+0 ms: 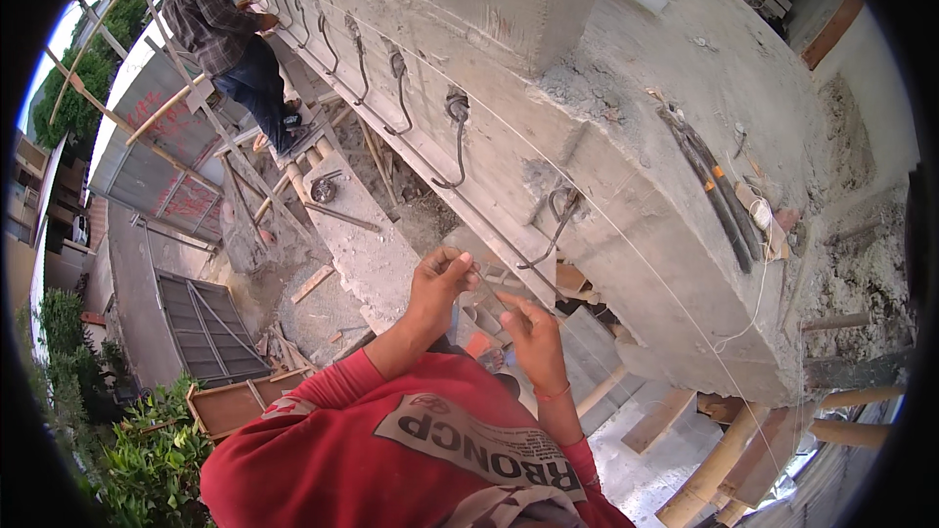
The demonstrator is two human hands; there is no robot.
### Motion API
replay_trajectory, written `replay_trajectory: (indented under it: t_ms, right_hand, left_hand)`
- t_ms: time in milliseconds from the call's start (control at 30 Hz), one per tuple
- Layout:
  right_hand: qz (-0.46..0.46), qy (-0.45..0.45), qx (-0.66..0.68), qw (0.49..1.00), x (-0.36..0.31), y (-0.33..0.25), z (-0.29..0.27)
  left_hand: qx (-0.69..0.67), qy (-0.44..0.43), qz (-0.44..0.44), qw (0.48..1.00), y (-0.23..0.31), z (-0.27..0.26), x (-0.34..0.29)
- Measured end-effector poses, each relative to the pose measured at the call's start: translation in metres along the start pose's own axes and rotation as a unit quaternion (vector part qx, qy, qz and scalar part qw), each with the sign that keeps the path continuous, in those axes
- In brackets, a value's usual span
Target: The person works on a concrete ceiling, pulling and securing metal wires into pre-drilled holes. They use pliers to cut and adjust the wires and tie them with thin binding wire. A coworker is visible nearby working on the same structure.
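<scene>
My left hand (441, 286) is raised in front of my chest, with thumb and fingers pinched together. My right hand (534, 330) is closed a little lower and to its right. Between them runs a thin, dark strand that looks like tie wire (490, 289), its ends hidden in my fingers. Just beyond my hands, a bent rebar hook (558, 238) sticks out of the concrete beam (626, 235). A long straight rebar (486, 228) lies along the curved ends of several such hooks, parallel to the beam's face.
A long-handled dark tool (717, 188), like bolt cutters, lies on the concrete top at right. A taut white string (606, 218) crosses the beam. Another person (230, 49) stands on bamboo scaffolding at upper left. A plank walkway (367, 254) and ground lie below; bamboo poles (719, 460) are at lower right.
</scene>
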State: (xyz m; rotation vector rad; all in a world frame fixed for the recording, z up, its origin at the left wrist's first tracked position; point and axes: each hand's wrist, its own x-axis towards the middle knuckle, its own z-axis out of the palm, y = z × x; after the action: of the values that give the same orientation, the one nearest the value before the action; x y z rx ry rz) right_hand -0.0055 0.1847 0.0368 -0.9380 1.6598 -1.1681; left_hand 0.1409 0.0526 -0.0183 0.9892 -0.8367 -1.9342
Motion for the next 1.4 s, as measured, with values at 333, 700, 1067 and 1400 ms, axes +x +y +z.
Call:
replay_trajectory:
  t_ms: [333,700,1067,1400]
  right_hand:
    - [-0.173,0.208,-0.208,0.940,0.057,-0.047,0.047]
    - [-0.182,0.294,-0.388,0.854,0.138,-0.145,0.097]
    - [-0.170,0.331,-0.383,0.845,0.162,-0.138,0.127]
    - [-0.155,0.344,-0.442,0.814,0.165,-0.146,0.123]
  left_hand:
    - [-0.142,-0.112,-0.120,0.976,0.055,-0.019,0.073]
    - [-0.168,-0.185,-0.113,0.962,0.137,-0.023,0.167]
    - [-0.302,-0.245,-0.201,0.899,0.143,-0.037,0.208]
    - [-0.231,-0.201,-0.213,0.928,0.131,-0.033,0.219]
